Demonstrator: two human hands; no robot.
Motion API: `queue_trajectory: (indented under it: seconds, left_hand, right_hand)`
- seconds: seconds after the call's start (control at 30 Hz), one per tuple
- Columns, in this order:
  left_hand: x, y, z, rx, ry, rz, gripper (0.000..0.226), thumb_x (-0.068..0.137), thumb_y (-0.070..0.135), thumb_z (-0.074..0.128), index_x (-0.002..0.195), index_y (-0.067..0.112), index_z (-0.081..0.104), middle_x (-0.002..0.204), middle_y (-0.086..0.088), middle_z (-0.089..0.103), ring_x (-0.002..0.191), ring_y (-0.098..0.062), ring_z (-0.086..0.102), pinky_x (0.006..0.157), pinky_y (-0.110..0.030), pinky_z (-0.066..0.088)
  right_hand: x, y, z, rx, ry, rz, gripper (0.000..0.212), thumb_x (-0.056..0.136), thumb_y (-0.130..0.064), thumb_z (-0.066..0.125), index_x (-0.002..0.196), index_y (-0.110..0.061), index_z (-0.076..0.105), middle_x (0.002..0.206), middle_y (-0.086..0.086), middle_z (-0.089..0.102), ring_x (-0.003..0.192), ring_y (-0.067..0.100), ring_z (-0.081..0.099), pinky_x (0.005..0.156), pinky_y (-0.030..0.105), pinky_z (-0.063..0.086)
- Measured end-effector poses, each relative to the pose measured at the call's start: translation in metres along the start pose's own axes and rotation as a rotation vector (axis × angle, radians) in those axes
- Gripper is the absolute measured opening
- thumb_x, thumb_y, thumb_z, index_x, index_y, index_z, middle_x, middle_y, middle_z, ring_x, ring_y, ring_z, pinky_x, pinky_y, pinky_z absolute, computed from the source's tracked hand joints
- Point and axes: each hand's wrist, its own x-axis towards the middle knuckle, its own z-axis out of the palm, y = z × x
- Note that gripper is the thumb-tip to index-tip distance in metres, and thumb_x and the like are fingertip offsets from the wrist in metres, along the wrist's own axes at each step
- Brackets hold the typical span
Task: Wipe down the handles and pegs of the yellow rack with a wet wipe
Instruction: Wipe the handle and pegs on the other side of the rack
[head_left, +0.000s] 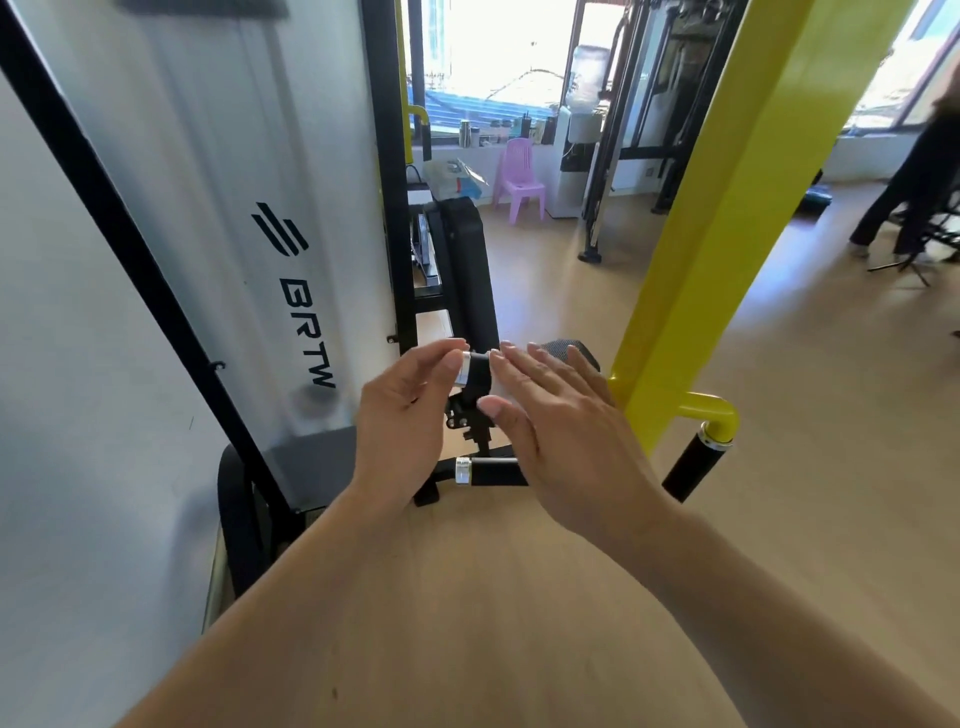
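A short black handle (479, 371) with a silver end cap sticks out to the left at mid-frame, beside the yellow rack post (727, 234). My left hand (402, 426) pinches the silver cap between thumb and fingertips. My right hand (563, 431) lies over the handle's right part with its fingers straight and spread. A pale strip that looks like the wet wipe (497, 383) shows between its thumb and forefinger. Below is a second black peg (488, 471) with a silver cap, partly hidden by my right hand. A yellow curved bar with a black grip (693, 465) hangs at the post's foot.
A tall white panel (249, 197) in a black frame fills the left. A black pad (467, 270) stands behind the handle. Farther back are a pink chair (519, 179), a water dispenser (576, 150) and a person's legs (904, 197) at the right. The floor is wood.
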Motion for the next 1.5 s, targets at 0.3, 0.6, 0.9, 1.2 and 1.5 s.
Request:
queue_trajectory:
  seconds: [0.3,0.6,0.9,1.2,1.5]
  left_hand:
    - [0.005,-0.002,-0.002,0.030,-0.022,0.020,0.014,0.097,0.025,0.064,0.099,0.035,0.073,0.093,0.026,0.074,0.095,0.004,0.068,0.083,-0.006,0.046]
    - [0.006,-0.004,-0.004,0.003,-0.035,0.047,0.012,0.096,0.022,0.065,0.103,0.027,0.074,0.095,0.021,0.075,0.097,0.003,0.069,0.084,-0.008,0.048]
    - [0.004,-0.004,-0.004,0.038,-0.031,0.066,0.015,0.096,0.022,0.065,0.106,0.019,0.076,0.099,0.011,0.076,0.096,0.000,0.069,0.076,-0.004,0.046]
    - [0.013,-0.008,-0.008,0.209,-0.040,0.104,0.018,0.095,0.034,0.066,0.109,0.028,0.076,0.103,0.013,0.074,0.091,0.013,0.063,0.074,0.002,0.041]
    - [0.007,-0.006,-0.010,0.169,-0.001,0.123,0.023,0.092,0.034,0.069,0.114,0.028,0.074,0.099,0.026,0.069,0.078,0.004,0.071,0.067,-0.008,0.051]
  right_hand:
    - [0.030,0.003,-0.003,-0.295,-0.160,0.086,0.048,0.097,-0.050,0.051,0.132,-0.018,0.050,0.123,0.005,0.066,0.118,0.027,0.058,0.113,0.038,0.030]
    - [0.013,0.001,-0.005,0.177,-0.025,-0.010,0.048,0.104,-0.047,0.038,0.143,-0.024,0.053,0.148,-0.006,0.052,0.140,0.010,0.043,0.116,0.036,0.034]
    - [0.034,0.006,-0.001,-0.106,-0.155,0.009,0.047,0.098,-0.049,0.047,0.133,-0.018,0.055,0.120,0.002,0.067,0.109,0.024,0.060,0.096,0.038,0.044]
    - [0.022,0.020,-0.002,-0.479,-0.050,-0.017,0.042,0.092,-0.051,0.057,0.114,-0.016,0.064,0.104,0.005,0.075,0.099,0.026,0.071,0.110,0.048,0.038]
    - [0.047,0.008,0.002,-0.426,-0.158,-0.178,0.054,0.092,-0.057,0.038,0.107,-0.009,0.058,0.095,0.007,0.072,0.088,0.028,0.071,0.104,0.044,0.043]
